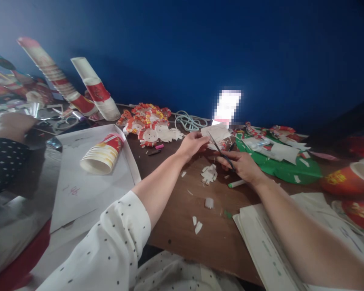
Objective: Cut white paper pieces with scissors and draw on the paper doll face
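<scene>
My left hand [194, 145] pinches a piece of white paper [220, 132] by its left side, over the brown table. In my right hand [241, 163] is a pair of dark scissors [221, 150], its blades apart and pointing up-left at the paper's edge. Whether the blades touch the paper I cannot tell. A cut-out white paper shape [209, 173] with jagged edges lies below the hands. Close under my right hand sits a white marker with a green end [236, 184]. Small paper scraps [198, 227] are scattered nearer to me.
At left, a white box lid [87, 202] holds stacked paper cups [101, 155]. Tall cup stacks [101, 97] lean against the blue wall. Paper crafts [148, 125] and a coiled cord [189, 120] lie behind. A green sheet [306, 171] is at right. Another person's hand [13, 123] shows far left.
</scene>
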The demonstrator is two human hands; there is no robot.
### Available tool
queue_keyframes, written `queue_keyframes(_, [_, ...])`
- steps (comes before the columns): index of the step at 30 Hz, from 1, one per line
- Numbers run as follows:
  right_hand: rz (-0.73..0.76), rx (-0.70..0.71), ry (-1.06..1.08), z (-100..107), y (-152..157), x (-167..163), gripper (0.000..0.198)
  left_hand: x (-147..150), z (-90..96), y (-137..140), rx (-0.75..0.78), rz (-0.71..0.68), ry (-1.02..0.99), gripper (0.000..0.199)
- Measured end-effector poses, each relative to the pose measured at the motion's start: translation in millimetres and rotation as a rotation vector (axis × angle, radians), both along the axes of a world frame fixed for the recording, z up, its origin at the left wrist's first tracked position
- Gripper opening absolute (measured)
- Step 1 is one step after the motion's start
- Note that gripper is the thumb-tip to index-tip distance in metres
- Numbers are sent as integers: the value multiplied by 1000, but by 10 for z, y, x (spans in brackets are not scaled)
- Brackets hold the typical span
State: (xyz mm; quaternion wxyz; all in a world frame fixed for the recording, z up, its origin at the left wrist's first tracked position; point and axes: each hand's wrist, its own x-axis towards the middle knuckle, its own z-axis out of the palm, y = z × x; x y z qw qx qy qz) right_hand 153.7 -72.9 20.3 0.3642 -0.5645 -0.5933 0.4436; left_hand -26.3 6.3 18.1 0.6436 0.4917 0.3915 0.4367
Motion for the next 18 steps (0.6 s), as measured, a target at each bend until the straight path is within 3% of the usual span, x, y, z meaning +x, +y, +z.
queue_keyframes(7, [33,-9,61,-84,24,44,49,31,-58,15,66,23,-45,23])
queue_keyframes(13, [-8,-96,101,-20,-21,-11,52,49,-10,36,-66,140,-238,15])
queue_keyframes(18, [-39,-71,102,0,-14,-14,55,44,9,46,-148,226,-411,15])
